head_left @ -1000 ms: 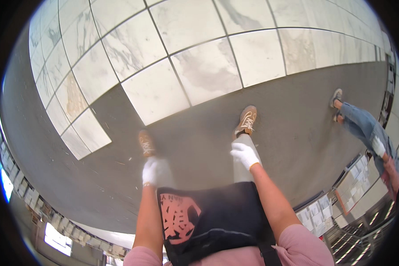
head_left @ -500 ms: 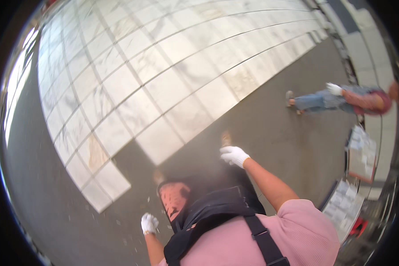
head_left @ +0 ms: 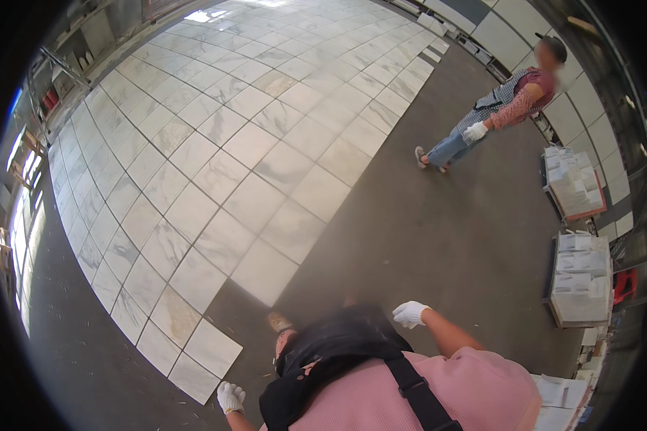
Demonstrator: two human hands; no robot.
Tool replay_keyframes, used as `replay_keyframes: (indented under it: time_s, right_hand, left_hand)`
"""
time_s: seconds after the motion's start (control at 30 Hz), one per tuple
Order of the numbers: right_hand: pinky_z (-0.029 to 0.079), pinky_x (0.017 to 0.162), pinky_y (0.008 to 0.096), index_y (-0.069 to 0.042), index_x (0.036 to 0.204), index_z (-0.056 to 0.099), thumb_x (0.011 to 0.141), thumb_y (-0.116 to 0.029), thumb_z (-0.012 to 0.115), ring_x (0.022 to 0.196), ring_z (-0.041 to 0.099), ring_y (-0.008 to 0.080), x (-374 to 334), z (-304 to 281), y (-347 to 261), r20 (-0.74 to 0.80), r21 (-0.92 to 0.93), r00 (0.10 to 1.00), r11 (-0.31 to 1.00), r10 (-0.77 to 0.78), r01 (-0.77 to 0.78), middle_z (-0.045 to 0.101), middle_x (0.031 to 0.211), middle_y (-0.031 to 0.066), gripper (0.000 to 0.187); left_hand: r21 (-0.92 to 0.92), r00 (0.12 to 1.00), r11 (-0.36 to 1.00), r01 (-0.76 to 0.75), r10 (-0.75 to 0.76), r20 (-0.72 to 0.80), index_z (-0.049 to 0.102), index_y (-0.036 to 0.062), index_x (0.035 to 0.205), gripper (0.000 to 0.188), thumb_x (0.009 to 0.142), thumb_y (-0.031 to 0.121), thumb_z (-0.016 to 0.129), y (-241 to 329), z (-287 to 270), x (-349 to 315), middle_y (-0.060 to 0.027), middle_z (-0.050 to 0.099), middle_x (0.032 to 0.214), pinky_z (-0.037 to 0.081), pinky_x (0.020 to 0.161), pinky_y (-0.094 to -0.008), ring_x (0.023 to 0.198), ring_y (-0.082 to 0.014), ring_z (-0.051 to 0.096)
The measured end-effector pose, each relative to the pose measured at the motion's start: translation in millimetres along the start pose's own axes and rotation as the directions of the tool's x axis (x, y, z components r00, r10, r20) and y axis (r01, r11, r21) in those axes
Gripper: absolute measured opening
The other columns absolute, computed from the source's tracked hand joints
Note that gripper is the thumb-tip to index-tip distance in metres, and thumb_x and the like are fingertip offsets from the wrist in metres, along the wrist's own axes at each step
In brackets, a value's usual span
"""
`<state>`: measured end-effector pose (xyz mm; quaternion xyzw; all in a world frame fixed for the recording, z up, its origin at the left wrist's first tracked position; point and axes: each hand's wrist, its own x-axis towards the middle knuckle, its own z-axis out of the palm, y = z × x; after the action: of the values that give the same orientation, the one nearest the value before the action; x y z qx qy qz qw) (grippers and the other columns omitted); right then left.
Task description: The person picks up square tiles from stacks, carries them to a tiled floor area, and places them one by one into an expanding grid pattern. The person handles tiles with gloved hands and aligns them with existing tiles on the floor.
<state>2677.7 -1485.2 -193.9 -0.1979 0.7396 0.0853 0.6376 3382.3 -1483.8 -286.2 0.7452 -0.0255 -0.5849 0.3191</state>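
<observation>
My left hand [head_left: 230, 397], in a white knit glove, hangs low by the near corner of the laid slabs. Its fingers are loosely bent and slightly apart, with nothing seen in them. My right hand [head_left: 410, 314], gloved the same way, is held out over the grey floor [head_left: 410, 237] to the right of my dark apron [head_left: 338, 341]. Its fingers point left, loosely stretched, and hold nothing I can see. Ahead and left, white marble slabs [head_left: 259, 201] with grey veins lie in a stepped-edged grid. The nearest slab [head_left: 203, 377] is close to my left hand.
A co-worker [head_left: 507, 104] in a checked apron and white gloves stands at the right beyond the slabs. Stacks of white pieces on pallets [head_left: 581, 284] line the right side, beside a red object [head_left: 624, 286]. A metal frame [head_left: 65, 68] stands at the far left.
The view has swung, bringing more of the far room into sight. The co-worker now appears higher and more upright. My right hand is lower and slightly right; my feet have shifted.
</observation>
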Motion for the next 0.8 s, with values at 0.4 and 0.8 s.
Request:
replay_keyframes:
  time_s: [0.4, 0.8]
  right_hand:
    - [0.053, 0.061, 0.0323, -0.011, 0.127, 0.068, 0.093, -0.020, 0.069, 0.075, 0.065, 0.0149, 9, -25, 166, -0.081, 0.368, 0.994, 0.924, -0.075, 0.100, 0.070, 0.094, 0.0014, 0.035]
    - [0.053, 0.060, 0.0347, -0.013, 0.114, 0.071, 0.094, -0.017, 0.067, 0.068, 0.065, 0.0168, -8, -49, 261, -0.350, 0.507, 0.932, 0.817, -0.095, 0.274, 0.068, 0.083, -0.0002, 0.021]
  left_hand:
    - [0.104, 0.940, 0.995, 0.008, -0.043, 0.338, 0.056, 0.0058, 0.127, 0.031, 0.097, 0.013, 0.061, -80, 92, -106, 0.0001, 0.056, 0.082, 0.047, 0.050, -0.0292, 0.062, -0.0129, 0.056]
    - [0.726, 0.952, 0.681, -0.097, -0.150, 0.268, 0.060, -0.0018, 0.135, 0.050, 0.095, 0.026, 0.071, -142, 97, -160, -0.0110, 0.073, 0.106, 0.057, 0.079, -0.0350, 0.095, -0.0226, 0.071]
